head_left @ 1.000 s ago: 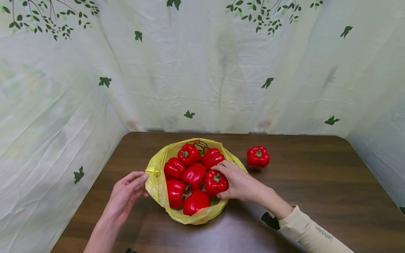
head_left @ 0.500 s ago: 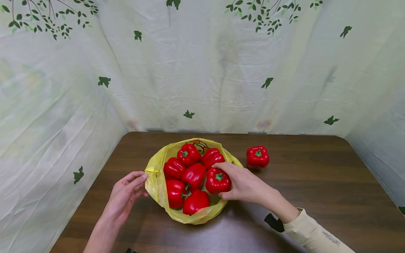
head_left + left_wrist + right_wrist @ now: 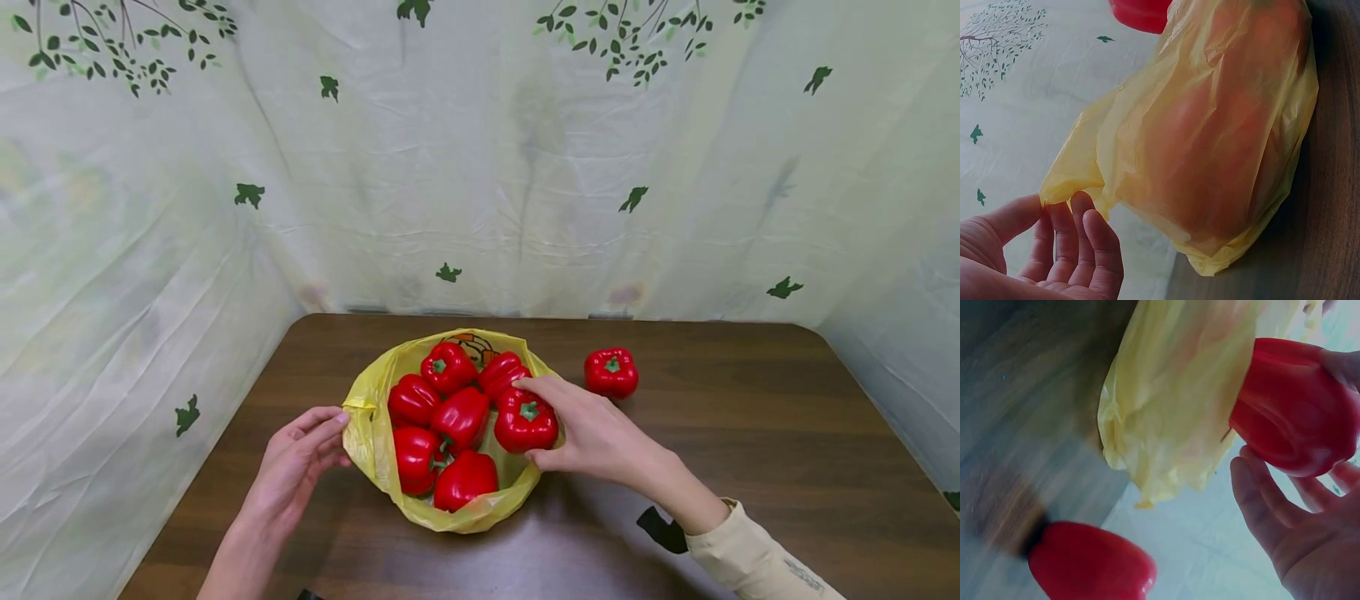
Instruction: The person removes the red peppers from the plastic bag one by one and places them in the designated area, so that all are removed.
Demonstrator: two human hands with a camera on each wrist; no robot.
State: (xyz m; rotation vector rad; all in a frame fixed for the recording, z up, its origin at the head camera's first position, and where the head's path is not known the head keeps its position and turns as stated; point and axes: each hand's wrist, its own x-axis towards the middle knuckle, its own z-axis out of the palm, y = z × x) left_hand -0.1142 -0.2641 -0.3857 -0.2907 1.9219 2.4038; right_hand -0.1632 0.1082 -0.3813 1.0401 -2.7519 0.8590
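A yellow plastic bag (image 3: 358,442) stands with its mouth spread wide, holding several red bell peppers (image 3: 447,367). My left hand (image 3: 303,458) pinches the bag's left rim; the left wrist view shows thumb and fingertips on the thin film (image 3: 1063,181). At the bag's right side my right hand (image 3: 592,429) grips one red bell pepper (image 3: 527,421), its green stem facing up toward the head camera. In the right wrist view this pepper (image 3: 1300,406) is up at the bag's rim, between thumb and fingers. Peppers inside show only faintly through the film from the side.
Another red bell pepper (image 3: 611,372) lies on the brown wooden table (image 3: 750,433) to the right of the bag. A pale curtain (image 3: 480,167) printed with leaves hangs behind the table and along its sides.
The right hand has lifted its pepper and moved it right, toward the bag's right rim. More of the bag's inside shows where it was. The left hand has stayed at the rim.
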